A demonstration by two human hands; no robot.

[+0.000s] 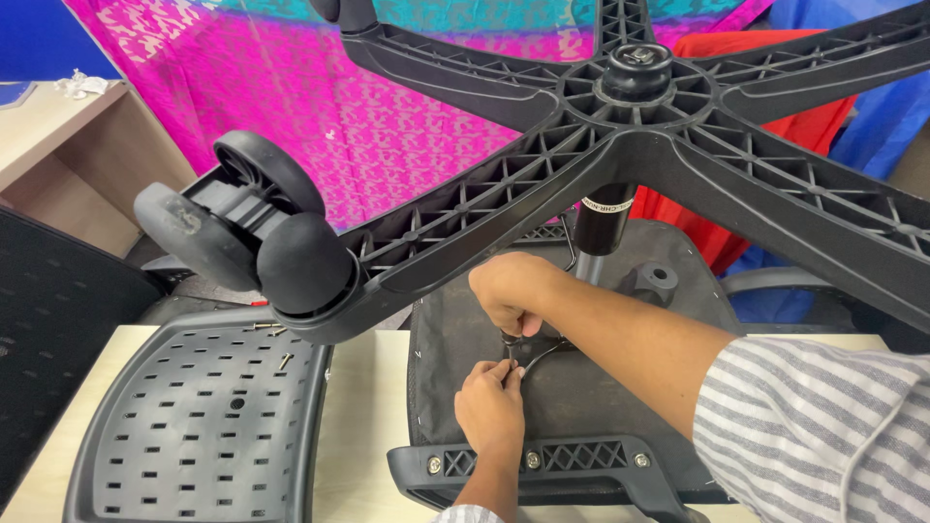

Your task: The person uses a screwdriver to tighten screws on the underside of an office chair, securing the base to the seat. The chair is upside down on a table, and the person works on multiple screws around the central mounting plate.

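Gripping a tool (511, 341), right hand (511, 291) closed; left hand (491, 407) pinching beside it — slip risk: overhanging chair base (620, 126) crowds both.

A bright pink patterned cloth (378, 107) with a teal band along its top is hung across the back. To its left a blue wall (39, 39) is seen, with a light wooden desk (58, 126) set below it. At the right, red fabric (765, 48) and blue fabric (891, 116) are draped. A pale wooden surface (363, 426) is laid across the foreground under even light.
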